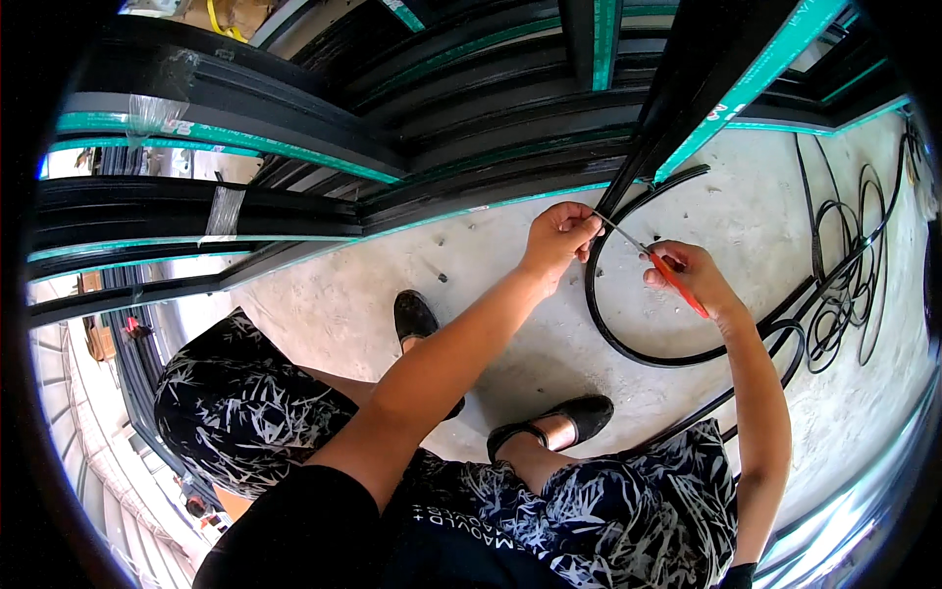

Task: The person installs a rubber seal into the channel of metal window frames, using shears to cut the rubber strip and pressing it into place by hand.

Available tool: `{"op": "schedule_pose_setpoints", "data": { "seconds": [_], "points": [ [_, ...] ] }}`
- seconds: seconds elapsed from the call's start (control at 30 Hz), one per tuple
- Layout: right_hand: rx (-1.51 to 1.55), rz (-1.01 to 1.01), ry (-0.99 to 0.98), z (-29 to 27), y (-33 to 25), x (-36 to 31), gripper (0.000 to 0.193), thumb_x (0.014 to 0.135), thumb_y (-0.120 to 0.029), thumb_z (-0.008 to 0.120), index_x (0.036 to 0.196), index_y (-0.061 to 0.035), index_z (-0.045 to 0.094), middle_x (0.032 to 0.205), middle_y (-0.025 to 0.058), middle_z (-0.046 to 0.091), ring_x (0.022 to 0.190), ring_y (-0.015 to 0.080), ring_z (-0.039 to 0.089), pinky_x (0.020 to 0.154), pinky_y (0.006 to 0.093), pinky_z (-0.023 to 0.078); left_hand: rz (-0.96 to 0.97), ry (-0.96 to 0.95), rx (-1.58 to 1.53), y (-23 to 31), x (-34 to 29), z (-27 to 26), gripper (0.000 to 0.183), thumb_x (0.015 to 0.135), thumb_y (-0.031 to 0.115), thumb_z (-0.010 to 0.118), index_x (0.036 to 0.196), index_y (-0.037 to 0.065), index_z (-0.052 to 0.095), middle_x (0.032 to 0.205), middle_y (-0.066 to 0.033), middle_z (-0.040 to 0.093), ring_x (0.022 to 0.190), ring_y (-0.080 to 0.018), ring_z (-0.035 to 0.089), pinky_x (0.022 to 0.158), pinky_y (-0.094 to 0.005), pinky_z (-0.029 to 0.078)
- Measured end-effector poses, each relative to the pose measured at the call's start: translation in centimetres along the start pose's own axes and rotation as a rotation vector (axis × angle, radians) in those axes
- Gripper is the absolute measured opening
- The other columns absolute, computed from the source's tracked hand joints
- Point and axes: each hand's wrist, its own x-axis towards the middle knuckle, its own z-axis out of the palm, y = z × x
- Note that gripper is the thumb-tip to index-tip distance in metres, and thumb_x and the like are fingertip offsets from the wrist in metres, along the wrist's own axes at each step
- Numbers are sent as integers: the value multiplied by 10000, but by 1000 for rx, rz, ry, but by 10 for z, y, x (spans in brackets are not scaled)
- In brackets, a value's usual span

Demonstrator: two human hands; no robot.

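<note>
In my right hand [687, 275], the fingers are closed round a red-handled tool [679, 287] with a slim metal shaft or blade. Its metal part points up and left toward my left hand [567, 240]. The left thumb and fingertips are pinched together by the tool's tip, at the lower end of a black profile [677, 88] with green film along one side. What the left fingers pinch is hidden. A black rubber strip [628, 346] curves on the floor below both hands, passing behind the left fingertips.
Dark frames with green film [235, 135] are stacked across the far side and left. Clear tape [224, 211] wraps some of their bars. Coils of black strip [844, 260] lie on the concrete floor [510, 344] at right. My shoes [579, 417] stand below the hands.
</note>
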Motion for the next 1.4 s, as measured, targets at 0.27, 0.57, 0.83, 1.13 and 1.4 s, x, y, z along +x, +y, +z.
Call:
{"op": "schedule_pose_setpoints", "data": {
  "seconds": [0.27,0.57,0.83,1.13,1.4],
  "points": [
    [-392,-24,181,6,-16,-12,413,777,-412,823,851,-43,654,648,133,530,582,263,459,578,381,430,-113,-28,16,-3,3,-1,179,941,145,676,1052,9,644,894,-51,689,677,-86,538,626,-262,473],
    [-658,52,251,8,-3,-38,445,757,-477,798,961,-97,691,708,142,639,682,347,633,610,435,482,670,164,1175,42,17,3,388,779,198,801,1092,47,628,1007,-127,665,794,-249,693,714,-380,548],
    [-520,126,291,42,-9,-61,466,752,-455,805,1033,-100,691,741,136,654,720,339,646,648,412,498,756,87,1225,75,83,60,346,764,313,799,881,10,680,783,-165,710,731,-314,699,647,-422,525],
    [-45,35,642,72,31,-99,431,732,-182,859,1066,-9,649,727,125,597,623,173,523,613,306,476,-77,-497,614,101,50,66,266,901,300,729,981,52,674,870,-48,686,689,-118,659,626,-261,552],
    [-563,-220,918,79,13,-156,552,637,-124,888,1111,-45,617,837,104,573,660,220,581,574,332,488,-272,-402,418,109,12,79,281,864,311,740,927,43,682,746,-60,681,610,-125,668,550,-226,551]
  ]
}}
